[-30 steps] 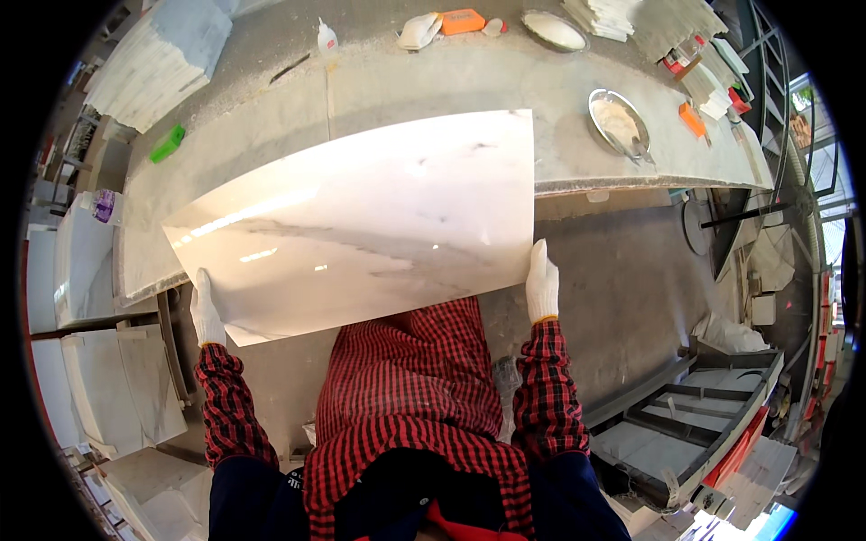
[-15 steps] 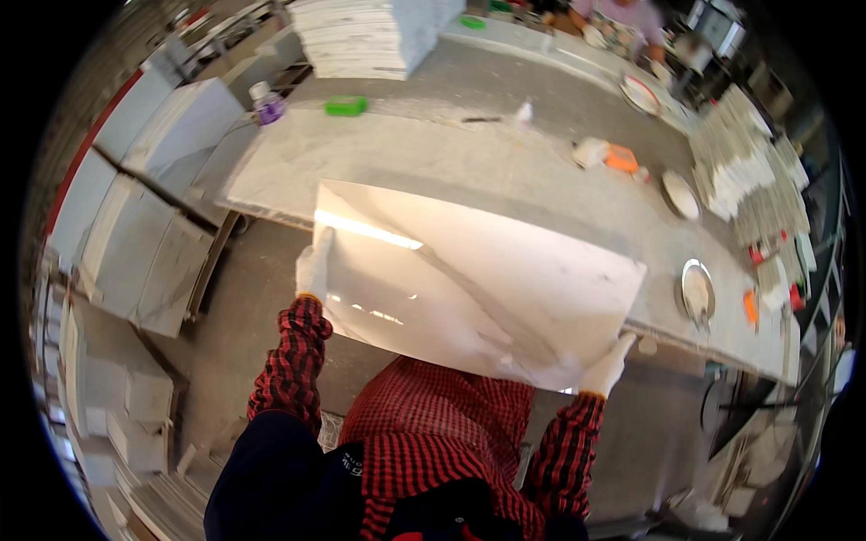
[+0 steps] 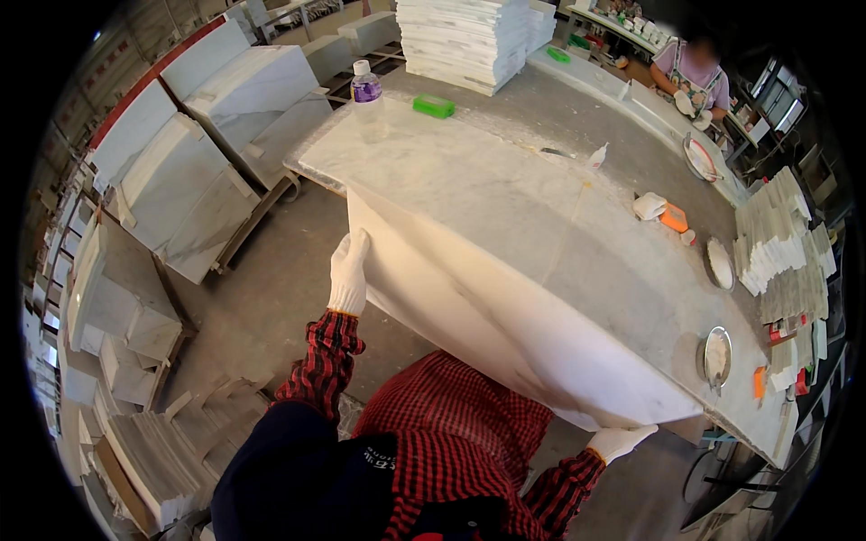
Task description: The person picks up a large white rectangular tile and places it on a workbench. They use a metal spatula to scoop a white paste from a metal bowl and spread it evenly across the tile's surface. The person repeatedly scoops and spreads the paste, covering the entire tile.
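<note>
A long, glossy white stone slab [image 3: 505,311] with grey veining is held between my two white-gloved hands. It stands tilted steeply along the near edge of the worktable [image 3: 505,194]. My left hand [image 3: 349,269] grips the slab's left end, thumb on the face and the other fingers hidden behind it. At the lower right corner, my right hand [image 3: 622,441] is under the slab's bottom edge, palm and fingers supporting it. Both my sleeves are red and black checked.
On the table are a purple-labelled bottle [image 3: 366,83], a green block [image 3: 434,106], an orange tool [image 3: 673,216] and a metal bowl [image 3: 717,355]. Stacked slabs [image 3: 463,41] rise at the far edge, more tiles [image 3: 783,243] at right. Stone blocks [image 3: 185,185] stand left. A co-worker [image 3: 693,77] sits beyond.
The slab has gone from lying nearly face-up to a steeper tilt, its face turned toward me. Its right end and my right hand have come lower and nearer. The view has shifted too.
</note>
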A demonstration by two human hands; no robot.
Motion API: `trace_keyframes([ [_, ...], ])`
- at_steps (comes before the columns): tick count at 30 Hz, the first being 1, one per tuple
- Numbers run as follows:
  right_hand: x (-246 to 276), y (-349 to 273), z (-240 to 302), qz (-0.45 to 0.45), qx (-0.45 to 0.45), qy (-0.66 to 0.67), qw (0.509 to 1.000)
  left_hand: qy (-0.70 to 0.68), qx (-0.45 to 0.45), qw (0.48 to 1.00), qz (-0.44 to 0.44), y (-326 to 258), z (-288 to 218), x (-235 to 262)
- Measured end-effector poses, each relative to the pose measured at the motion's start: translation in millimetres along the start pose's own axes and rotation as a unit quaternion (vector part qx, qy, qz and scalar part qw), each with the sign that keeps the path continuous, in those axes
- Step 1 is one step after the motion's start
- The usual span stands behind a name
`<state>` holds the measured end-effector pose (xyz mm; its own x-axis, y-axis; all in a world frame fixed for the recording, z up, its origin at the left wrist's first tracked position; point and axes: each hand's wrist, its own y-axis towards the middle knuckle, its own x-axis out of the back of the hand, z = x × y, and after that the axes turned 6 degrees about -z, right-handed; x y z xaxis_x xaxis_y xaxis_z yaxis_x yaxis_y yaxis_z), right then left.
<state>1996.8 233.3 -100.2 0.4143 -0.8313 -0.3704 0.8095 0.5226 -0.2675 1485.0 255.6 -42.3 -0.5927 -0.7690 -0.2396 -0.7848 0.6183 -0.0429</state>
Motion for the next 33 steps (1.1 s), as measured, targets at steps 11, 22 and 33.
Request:
trace_keyframes([
  [11, 118.0, -1.2, -44.3, 0.056, 0.203, 0.141, 0.967, -0.181, -0.023, 0.97, 0.162, -64.0, -33.0, -6.3],
  [22, 109.0, -36.7, -69.8, -0.027, 0.33, 0.272, 0.904, -0.154, -0.056, 0.958, 0.237, -12.6, 40.2, 56.9],
  [33, 112.1, -45.8, -57.9, -0.007, 0.268, 0.236, 0.934, -0.209, -0.098, 0.926, 0.3, 9.2, 92.2, 90.4],
])
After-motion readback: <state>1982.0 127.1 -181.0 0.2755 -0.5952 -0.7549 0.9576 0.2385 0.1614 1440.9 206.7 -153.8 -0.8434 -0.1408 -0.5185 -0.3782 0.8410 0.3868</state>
